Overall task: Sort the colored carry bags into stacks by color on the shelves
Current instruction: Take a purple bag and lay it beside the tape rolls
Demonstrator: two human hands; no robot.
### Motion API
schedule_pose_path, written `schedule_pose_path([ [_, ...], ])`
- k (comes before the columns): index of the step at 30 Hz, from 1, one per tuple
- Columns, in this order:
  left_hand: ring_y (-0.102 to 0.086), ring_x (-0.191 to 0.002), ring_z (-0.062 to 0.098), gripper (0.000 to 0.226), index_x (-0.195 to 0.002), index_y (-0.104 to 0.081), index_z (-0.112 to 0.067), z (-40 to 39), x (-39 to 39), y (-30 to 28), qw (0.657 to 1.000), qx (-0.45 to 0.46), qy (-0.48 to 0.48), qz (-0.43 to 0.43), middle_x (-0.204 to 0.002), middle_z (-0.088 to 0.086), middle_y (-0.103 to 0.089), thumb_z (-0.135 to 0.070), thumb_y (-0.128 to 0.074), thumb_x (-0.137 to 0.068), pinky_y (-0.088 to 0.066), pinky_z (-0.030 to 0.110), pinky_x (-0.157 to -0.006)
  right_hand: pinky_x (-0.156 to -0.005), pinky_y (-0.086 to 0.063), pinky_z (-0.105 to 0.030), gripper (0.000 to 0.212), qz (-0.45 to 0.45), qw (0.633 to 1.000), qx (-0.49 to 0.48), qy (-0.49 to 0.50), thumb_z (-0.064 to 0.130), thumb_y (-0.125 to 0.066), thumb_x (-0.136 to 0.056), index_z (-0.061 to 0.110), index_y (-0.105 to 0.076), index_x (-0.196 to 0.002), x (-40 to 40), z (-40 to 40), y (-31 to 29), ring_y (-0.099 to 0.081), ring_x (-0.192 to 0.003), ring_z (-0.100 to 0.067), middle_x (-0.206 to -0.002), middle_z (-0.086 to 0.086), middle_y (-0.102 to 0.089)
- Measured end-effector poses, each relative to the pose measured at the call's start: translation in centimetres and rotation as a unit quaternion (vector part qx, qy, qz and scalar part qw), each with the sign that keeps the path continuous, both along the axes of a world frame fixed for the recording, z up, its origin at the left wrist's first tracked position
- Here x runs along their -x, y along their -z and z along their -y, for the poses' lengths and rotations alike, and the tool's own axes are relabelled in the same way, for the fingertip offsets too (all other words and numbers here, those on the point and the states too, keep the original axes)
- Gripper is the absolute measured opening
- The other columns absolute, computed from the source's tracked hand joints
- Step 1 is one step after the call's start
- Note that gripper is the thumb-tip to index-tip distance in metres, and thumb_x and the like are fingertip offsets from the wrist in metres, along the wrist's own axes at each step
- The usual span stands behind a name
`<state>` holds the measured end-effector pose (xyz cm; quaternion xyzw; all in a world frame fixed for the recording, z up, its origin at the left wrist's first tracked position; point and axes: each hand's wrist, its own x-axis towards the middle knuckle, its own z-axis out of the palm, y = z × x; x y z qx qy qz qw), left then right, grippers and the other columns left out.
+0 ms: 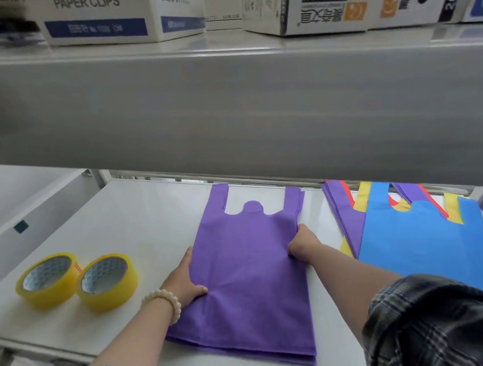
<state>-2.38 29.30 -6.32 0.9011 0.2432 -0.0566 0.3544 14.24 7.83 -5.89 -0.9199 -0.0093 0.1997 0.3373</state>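
Both hands squared a purple bag stack on the lower shelf.

The fingers [298, 250] of the right hand [303, 240] were curled narrow on the right edge of the purple carry bags [248, 273], and the left hand [182, 281] lay flat against the left edge, thumb on top. The stack rested flat on the lower shelf [147, 218], its bottom hanging a little over the front lip. The thin fabric looked light, soft and floppy, so I judged it best taken by both side edges. Mixed unsorted bags [423, 239] lay just beside on the right; two tape rolls [76, 282] stood apart on the left.
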Motion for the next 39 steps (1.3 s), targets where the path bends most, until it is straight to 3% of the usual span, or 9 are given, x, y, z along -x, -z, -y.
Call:
schedule_pose_path([
  [10, -0.031, -0.140, 0.022, 0.101, -0.150, 0.001, -0.020, 0.3, -0.1, -0.1, 1.000, 0.007, -0.020, -0.018, -0.155, 0.002, -0.023, -0.014, -0.070, -0.079, -0.026, 0.027, -0.113, -0.094, -0.045, -0.036, 0.056, 0.005, 1.000, 0.002, 0.009, 0.002, -0.049, -0.085, 0.003, -0.032, -0.138, 0.1, -0.4, 0.2, -0.051, -0.119, -0.035, -0.132, -0.018, -0.049],
  [17, -0.030, -0.140, 0.023, 0.101, -0.150, 0.001, -0.021, 0.2, -0.2, 0.1, 0.999, 0.005, -0.026, -0.032, -0.155, 0.002, -0.022, -0.016, -0.071, -0.079, -0.026, 0.028, -0.114, -0.092, -0.046, -0.037, 0.058, 0.013, 0.999, -0.032, 0.010, 0.000, -0.047, -0.084, 0.007, -0.031, -0.140, 0.0, -0.2, 0.6, -0.053, -0.115, -0.035, -0.127, -0.016, -0.052],
  [25, -0.035, -0.137, 0.026, 0.102, -0.150, -0.001, -0.020, 0.1, -0.5, 0.2, 0.998, -0.019, -0.034, -0.059, -0.152, 0.006, -0.027, -0.020, -0.072, -0.078, -0.030, 0.031, -0.113, -0.097, -0.044, -0.038, 0.072, 0.029, 0.999, 0.016, -0.002, 0.002, -0.044, -0.088, 0.014, -0.011, -0.151, 0.3, 0.5, 0.5, -0.049, -0.122, -0.036, -0.137, -0.016, -0.045],
  [31, -0.032, -0.131, 0.031, 0.097, -0.148, -0.010, -0.020, 1.5, -0.9, -0.9, 0.980, -0.148, -0.058, -0.117, -0.142, 0.012, -0.025, -0.033, -0.073, -0.076, -0.030, 0.032, -0.111, -0.104, -0.044, -0.040, 0.067, 0.034, 0.997, 0.069, 0.005, 0.008, -0.048, -0.089, 0.015, -0.018, -0.149, 0.8, 1.2, 0.2, -0.044, -0.127, -0.035, -0.140, -0.015, -0.038],
  [39, -0.014, -0.133, 0.024, 0.088, -0.147, -0.011, -0.028, 4.9, -2.2, -2.0, 0.979, -0.169, -0.093, -0.060, -0.146, 0.003, -0.012, -0.034, -0.067, -0.079, -0.026, 0.040, -0.108, -0.096, -0.050, -0.037, 0.064, 0.056, 0.997, 0.041, 0.028, 0.007, -0.056, -0.087, 0.015, -0.030, -0.145, 1.7, 3.7, -1.0, -0.050, -0.121, -0.032, -0.139, -0.014, -0.042],
])
